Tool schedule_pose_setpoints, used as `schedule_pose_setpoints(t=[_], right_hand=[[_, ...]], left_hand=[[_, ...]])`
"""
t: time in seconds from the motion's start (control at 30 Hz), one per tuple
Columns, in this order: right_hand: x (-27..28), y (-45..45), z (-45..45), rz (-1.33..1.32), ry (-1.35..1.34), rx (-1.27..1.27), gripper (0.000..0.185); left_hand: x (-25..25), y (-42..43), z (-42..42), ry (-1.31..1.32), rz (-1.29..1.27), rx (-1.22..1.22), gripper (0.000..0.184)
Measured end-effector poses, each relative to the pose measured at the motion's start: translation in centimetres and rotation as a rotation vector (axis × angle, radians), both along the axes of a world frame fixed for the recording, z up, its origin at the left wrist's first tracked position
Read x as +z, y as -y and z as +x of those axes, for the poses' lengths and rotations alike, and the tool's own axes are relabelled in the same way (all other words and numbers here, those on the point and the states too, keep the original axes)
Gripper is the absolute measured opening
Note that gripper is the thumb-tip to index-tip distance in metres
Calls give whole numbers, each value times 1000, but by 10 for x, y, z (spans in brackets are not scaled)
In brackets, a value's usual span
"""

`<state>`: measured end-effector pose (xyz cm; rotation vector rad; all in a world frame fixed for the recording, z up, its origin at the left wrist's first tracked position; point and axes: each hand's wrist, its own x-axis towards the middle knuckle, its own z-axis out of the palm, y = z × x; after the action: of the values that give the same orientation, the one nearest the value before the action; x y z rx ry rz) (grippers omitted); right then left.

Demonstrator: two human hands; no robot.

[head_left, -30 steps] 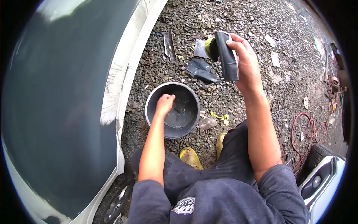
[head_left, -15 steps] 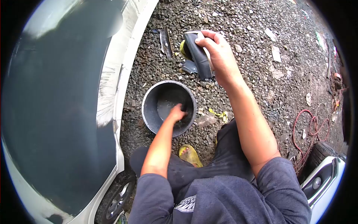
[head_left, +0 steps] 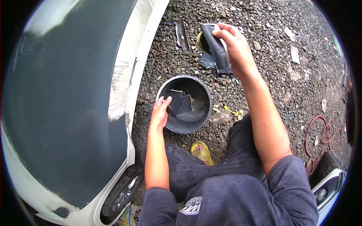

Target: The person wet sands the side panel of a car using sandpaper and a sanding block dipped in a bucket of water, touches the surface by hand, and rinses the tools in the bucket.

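My left hand (head_left: 161, 113) pinches dark sheets (head_left: 173, 102), which look like sandpaper, over the left side of a black bucket (head_left: 184, 129). A second dark piece (head_left: 185, 104) spreads out beside them, inside the bucket's outline. Up and to the right, my right hand (head_left: 235, 47) grips a curved, folded black sheet (head_left: 215, 45) between thumb and fingers. Behind that sheet shows a yellow-edged round object (head_left: 201, 42); whether my right hand holds it too is hard to tell.
A car panel (head_left: 68, 109) with dark and white areas fills the left side, a wheel (head_left: 122, 196) below it. Scraps such as a dark strip (head_left: 182, 35) lie on gravel (head_left: 264, 22). A red hose (head_left: 309, 139) and a tire (head_left: 331, 164) are at the right.
My left hand has come up from inside the bucket and now holds dark sheets at its left side. My right hand still grips the folded black sheet.
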<state>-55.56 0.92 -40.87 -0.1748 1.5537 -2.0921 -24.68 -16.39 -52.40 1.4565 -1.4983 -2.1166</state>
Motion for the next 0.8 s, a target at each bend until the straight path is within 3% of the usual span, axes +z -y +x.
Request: schedule_pose_setpoints(t=[0.1, 0.33, 0.5, 0.8], right_hand=[[-2, 3, 1, -10, 1, 7, 68], [-3, 4, 3, 14, -13, -2, 68], [-1, 5, 4, 6, -13, -7, 68], [4, 7, 10, -8, -19, -37, 64]], left_hand=[[4, 3, 1, -183, 122, -3, 35], [30, -5, -11, -202, 235, 91, 37], [20, 4, -3, -254, 306, 29, 38], [11, -2, -11, -186, 159, -71, 34]])
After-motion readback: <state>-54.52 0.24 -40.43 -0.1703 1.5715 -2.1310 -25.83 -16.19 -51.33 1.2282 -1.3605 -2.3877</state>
